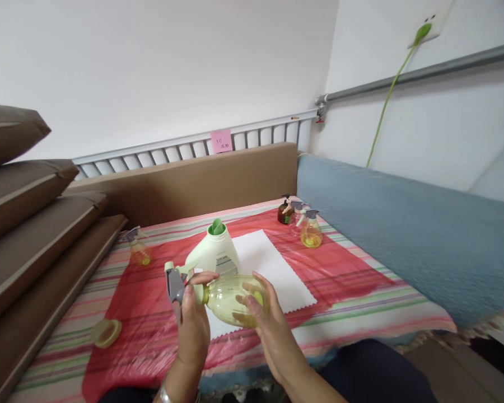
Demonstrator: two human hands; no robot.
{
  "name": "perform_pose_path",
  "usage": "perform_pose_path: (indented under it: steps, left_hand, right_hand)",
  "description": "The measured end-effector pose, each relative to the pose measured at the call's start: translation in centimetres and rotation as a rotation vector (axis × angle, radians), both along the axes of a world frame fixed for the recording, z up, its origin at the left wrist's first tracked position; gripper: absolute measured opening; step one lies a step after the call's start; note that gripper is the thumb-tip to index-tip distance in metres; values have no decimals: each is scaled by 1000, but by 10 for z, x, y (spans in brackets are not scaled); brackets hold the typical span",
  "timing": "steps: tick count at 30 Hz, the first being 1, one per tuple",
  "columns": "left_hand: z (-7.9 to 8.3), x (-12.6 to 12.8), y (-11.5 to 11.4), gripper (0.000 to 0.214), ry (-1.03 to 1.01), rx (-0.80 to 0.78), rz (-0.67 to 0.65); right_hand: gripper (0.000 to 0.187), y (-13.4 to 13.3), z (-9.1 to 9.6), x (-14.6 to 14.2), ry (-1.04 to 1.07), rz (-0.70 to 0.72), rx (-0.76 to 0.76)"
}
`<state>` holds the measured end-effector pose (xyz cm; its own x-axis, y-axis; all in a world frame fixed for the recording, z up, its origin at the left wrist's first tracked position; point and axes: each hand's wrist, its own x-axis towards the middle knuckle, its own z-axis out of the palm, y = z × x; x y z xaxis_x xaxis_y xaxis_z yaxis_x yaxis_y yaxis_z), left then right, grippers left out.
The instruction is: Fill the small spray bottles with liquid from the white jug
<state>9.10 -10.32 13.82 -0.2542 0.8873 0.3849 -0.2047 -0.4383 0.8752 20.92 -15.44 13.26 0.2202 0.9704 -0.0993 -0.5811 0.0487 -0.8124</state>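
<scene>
I hold a clear yellow-green spray bottle (225,298) on its side above the red plastic sheet (151,313). My left hand (192,319) is closed round its grey trigger head (175,284) and neck. My right hand (260,313) cups the round body from the right, fingers curled on it. Just behind the bottle stands a pale green jug (215,252) with a green open spout. A white cloth (273,268) lies under and beside them.
A loose yellow-green cap (106,332) lies at the left on the striped cover. One small spray bottle (139,250) stands at the left, two more (311,229) and a dark brown pump bottle (284,211) at the back right. Brown cushions (33,224) stack left; a blue blanket (403,235) lies right.
</scene>
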Motion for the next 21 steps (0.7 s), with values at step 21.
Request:
perform_pose_path:
  steps: [21]
  left_hand:
    - [20, -12, -4, 34, -124, -119, -435]
  right_hand:
    - [77, -12, -3, 26, 113, 888, -197]
